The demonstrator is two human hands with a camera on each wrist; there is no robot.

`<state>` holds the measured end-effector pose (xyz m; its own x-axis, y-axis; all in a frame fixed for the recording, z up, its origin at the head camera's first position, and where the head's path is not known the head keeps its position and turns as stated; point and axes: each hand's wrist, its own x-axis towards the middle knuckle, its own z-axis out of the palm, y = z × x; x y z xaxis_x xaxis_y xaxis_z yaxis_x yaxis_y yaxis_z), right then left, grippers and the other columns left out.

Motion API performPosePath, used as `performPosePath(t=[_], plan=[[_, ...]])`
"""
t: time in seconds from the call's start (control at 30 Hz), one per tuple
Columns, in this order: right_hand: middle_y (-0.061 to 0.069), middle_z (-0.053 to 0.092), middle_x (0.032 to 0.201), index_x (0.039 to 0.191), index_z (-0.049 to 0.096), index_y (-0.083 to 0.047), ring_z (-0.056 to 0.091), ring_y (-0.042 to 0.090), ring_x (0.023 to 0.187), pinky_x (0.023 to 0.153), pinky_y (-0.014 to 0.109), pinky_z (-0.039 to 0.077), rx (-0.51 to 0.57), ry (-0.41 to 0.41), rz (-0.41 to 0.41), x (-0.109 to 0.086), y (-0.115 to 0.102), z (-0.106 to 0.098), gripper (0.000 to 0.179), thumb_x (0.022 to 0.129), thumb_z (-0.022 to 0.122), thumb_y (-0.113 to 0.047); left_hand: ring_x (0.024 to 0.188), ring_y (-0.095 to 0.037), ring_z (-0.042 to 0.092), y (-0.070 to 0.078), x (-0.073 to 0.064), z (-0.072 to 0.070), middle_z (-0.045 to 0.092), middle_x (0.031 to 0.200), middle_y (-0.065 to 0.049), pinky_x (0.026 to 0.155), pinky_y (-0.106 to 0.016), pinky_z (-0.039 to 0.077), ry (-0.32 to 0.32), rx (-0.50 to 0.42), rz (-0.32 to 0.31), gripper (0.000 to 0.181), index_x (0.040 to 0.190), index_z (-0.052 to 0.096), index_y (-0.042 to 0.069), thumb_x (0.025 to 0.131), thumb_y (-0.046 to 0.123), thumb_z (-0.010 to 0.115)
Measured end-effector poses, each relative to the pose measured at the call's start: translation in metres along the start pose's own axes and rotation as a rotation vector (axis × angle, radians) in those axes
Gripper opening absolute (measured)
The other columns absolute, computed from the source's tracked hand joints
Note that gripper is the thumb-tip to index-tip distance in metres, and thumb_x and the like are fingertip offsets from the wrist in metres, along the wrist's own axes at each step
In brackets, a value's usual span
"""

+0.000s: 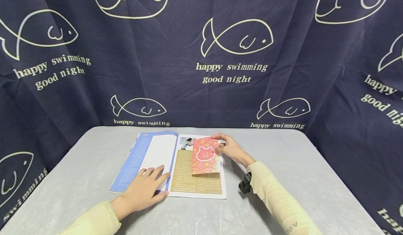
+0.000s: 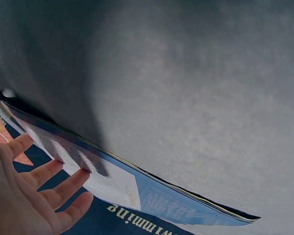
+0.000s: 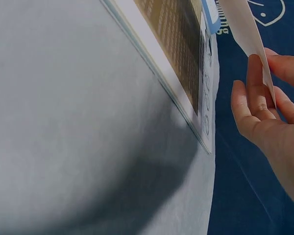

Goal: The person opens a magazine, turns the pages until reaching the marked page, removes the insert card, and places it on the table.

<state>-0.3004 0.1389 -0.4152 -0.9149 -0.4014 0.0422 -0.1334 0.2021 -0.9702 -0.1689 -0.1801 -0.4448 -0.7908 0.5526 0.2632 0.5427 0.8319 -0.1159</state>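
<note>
An open magazine (image 1: 158,145) lies on the table, with a blue-bordered left page and a brown text block on the right page. My left hand (image 1: 141,189) rests on the lower part of the left page near the fold, fingers spread and fairly straight. My right hand (image 1: 232,150) pinches a pink card (image 1: 199,166) with a white bear face by its upper right edge. The card is held over the right page and covers part of its photo and text. In the right wrist view the card's pale back (image 3: 242,24) shows, gripped between thumb and fingers.
The grey table (image 1: 270,140) has a rounded far edge. A dark blue curtain (image 1: 182,70) printed with fish outlines and lettering hangs behind it and at both sides. A small black device (image 1: 245,183) is strapped at the right wrist, by the pale yellow sleeve.
</note>
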Motion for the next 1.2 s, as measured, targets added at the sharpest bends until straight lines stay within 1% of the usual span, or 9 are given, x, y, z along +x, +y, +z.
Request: performPosePath(t=[0.2, 0.4, 0.5, 0.8, 1.07, 1.2], plan=[[0.024, 0.049, 0.118, 0.127, 0.043, 0.005, 0.062, 0.011, 0.080, 0.073, 0.026, 0.052, 0.020, 0.000, 0.010, -0.004, 0.001, -0.009, 0.053, 0.076, 0.056, 0.010, 0.107, -0.030, 0.051, -0.001, 0.000, 0.001, 0.049, 0.129, -0.010, 0.088, -0.050, 0.039, 0.016, 0.004, 0.005, 0.053, 0.127, 0.051, 0.019, 0.086, 0.052, 0.050], [0.024, 0.048, 0.119, 0.126, 0.043, 0.005, 0.062, 0.011, 0.081, 0.073, 0.025, 0.052, 0.021, 0.008, 0.017, -0.008, 0.003, -0.019, 0.053, 0.075, 0.055, 0.012, 0.106, -0.030, 0.052, -0.001, 0.000, 0.002, 0.050, 0.128, -0.010, 0.087, -0.049, 0.040, 0.028, 0.007, 0.011, 0.053, 0.127, 0.052, 0.019, 0.085, 0.052, 0.050], [0.024, 0.047, 0.120, 0.127, 0.043, 0.005, 0.062, 0.011, 0.082, 0.073, 0.025, 0.052, 0.013, 0.016, 0.024, -0.011, 0.003, -0.024, 0.052, 0.077, 0.056, 0.010, 0.106, -0.030, 0.052, -0.001, 0.000, 0.001, 0.050, 0.128, -0.011, 0.086, -0.047, 0.040, 0.032, 0.010, 0.015, 0.053, 0.126, 0.052, 0.019, 0.085, 0.052, 0.051], [0.025, 0.045, 0.120, 0.128, 0.041, 0.006, 0.062, 0.011, 0.083, 0.074, 0.024, 0.052, 0.001, 0.026, 0.044, -0.019, 0.006, -0.043, 0.054, 0.076, 0.055, 0.010, 0.107, -0.031, 0.052, 0.000, 0.001, 0.000, 0.050, 0.128, -0.011, 0.087, -0.048, 0.040, 0.027, 0.002, 0.016, 0.053, 0.127, 0.052, 0.018, 0.086, 0.051, 0.050], [0.026, 0.042, 0.122, 0.128, 0.039, 0.008, 0.060, 0.009, 0.083, 0.074, 0.023, 0.051, -0.014, 0.038, 0.055, -0.027, 0.012, -0.059, 0.055, 0.075, 0.054, 0.010, 0.107, -0.031, 0.052, -0.001, 0.000, 0.000, 0.050, 0.129, -0.012, 0.088, -0.049, 0.040, 0.016, -0.006, 0.008, 0.054, 0.127, 0.051, 0.018, 0.086, 0.052, 0.050], [0.026, 0.042, 0.122, 0.129, 0.038, 0.008, 0.060, 0.009, 0.083, 0.073, 0.022, 0.051, -0.019, 0.049, 0.059, -0.031, 0.014, -0.067, 0.055, 0.076, 0.056, 0.009, 0.107, -0.032, 0.052, -0.001, -0.001, 0.000, 0.050, 0.129, -0.012, 0.087, -0.050, 0.039, 0.013, -0.017, 0.004, 0.054, 0.127, 0.051, 0.019, 0.085, 0.052, 0.051]])
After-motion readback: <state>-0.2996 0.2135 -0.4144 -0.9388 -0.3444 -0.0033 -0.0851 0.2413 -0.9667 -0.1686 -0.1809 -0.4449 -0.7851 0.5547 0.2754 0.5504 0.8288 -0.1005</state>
